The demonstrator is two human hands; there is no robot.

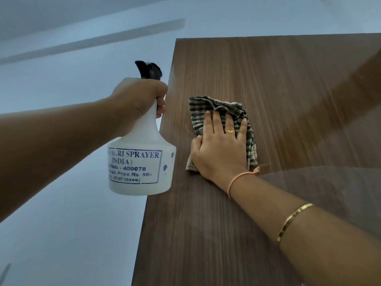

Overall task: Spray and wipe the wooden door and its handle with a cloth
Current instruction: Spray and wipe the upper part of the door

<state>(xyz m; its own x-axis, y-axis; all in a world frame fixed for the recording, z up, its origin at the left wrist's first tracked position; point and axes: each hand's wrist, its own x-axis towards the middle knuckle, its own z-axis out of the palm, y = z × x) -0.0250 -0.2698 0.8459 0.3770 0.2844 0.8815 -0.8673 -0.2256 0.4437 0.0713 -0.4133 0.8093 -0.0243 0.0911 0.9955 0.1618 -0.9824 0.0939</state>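
Note:
The dark wooden door (278, 79) fills the right half of the view, seen from below up to its top edge. My right hand (220, 147) lies flat on a checked green and beige cloth (228, 112), pressing it against the upper part of the door. My left hand (140, 98) grips the neck of a white spray bottle (142, 162) with a black trigger head, held up just left of the door's edge. The door handle is out of view.
A pale blue-white wall (72, 234) and ceiling (61, 15) lie to the left of and above the door. A long ridge runs across the ceiling (92, 41).

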